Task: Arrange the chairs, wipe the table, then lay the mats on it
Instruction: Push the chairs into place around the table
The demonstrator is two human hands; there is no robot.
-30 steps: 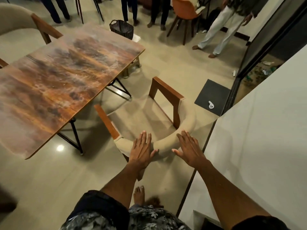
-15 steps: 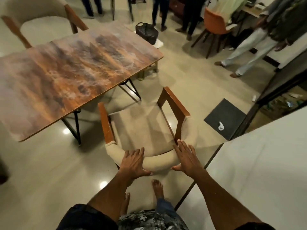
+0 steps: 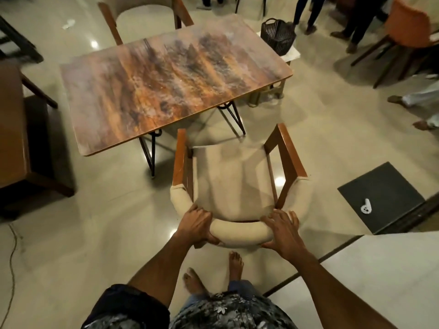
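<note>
A beige upholstered chair (image 3: 234, 179) with brown wooden armrests stands in front of me, its seat facing the table. My left hand (image 3: 197, 224) grips the left part of its padded curved backrest, fingers over the top and thumb underneath. My right hand (image 3: 281, 231) holds the right part of the same backrest, fingers curled over it. The rectangular table (image 3: 171, 77) with a mottled orange-brown top stands just beyond the chair on black hairpin legs. A second beige chair (image 3: 145, 22) sits at the table's far side.
A black basket (image 3: 278, 39) stands on a low white stand past the table's right corner. A dark floor mat (image 3: 382, 193) with a small white object (image 3: 365, 206) lies at right. A white counter (image 3: 380, 276) is at lower right, dark furniture (image 3: 14, 129) at left. Several people stand at the back.
Both hands went from flat against the backrest to gripping it. The chair has turned to face the table squarely and sits nearer to it.
</note>
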